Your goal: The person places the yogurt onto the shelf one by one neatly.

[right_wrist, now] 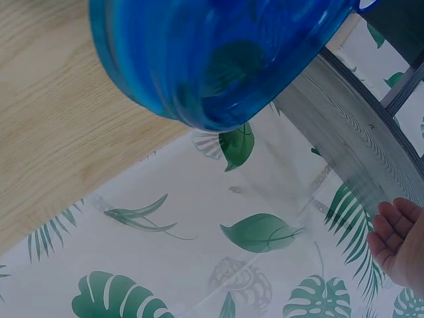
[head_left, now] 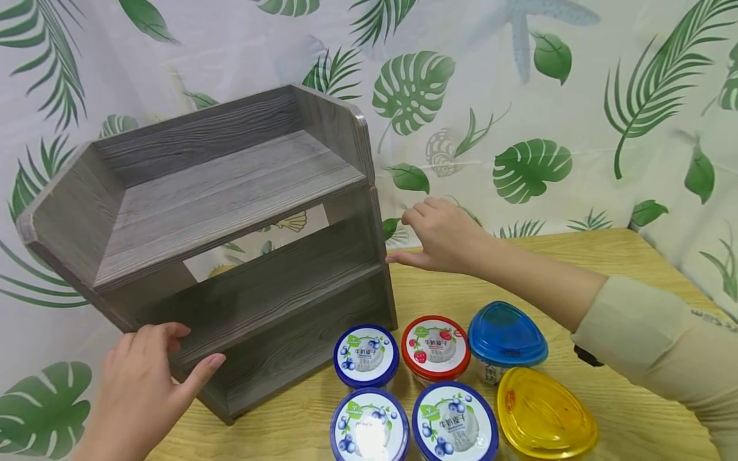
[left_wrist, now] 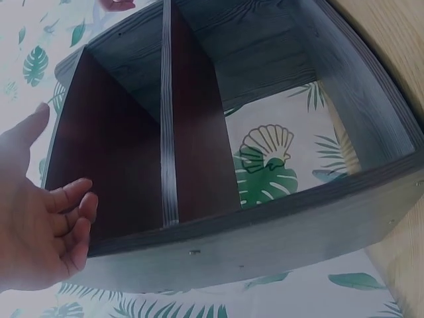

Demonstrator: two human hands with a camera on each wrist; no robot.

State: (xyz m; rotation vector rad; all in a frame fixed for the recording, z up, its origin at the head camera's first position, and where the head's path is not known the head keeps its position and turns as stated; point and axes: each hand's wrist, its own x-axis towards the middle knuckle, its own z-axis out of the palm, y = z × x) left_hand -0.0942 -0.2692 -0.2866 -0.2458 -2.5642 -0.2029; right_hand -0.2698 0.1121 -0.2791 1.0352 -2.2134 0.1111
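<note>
A grey wood-grain shelf unit [head_left: 236, 186] with a raised-edge top and lower tiers stands on the table, slightly turned. My left hand [head_left: 135, 384] is at its left front, thumb spread from loosely bent fingers. In the left wrist view that hand [left_wrist: 43, 228] is beside the unit's edge, holding nothing. On the opposite side, my right hand [head_left: 441, 237] is by the right side panel, its thumb tip close to the front edge; whether it touches cannot be told. The right wrist view shows the fingers [right_wrist: 403, 245] loosely bent near the panel [right_wrist: 358, 132].
In front of the unit's right end stand three blue-rimmed tubs [head_left: 366, 355] and a red-rimmed tub [head_left: 436, 347]. Right of them are a blue-lidded container [head_left: 507, 334] and a yellow-lidded one [head_left: 544, 413], under my right forearm. A leaf-print cloth [head_left: 473, 128] hangs behind the wooden table [head_left: 599, 256].
</note>
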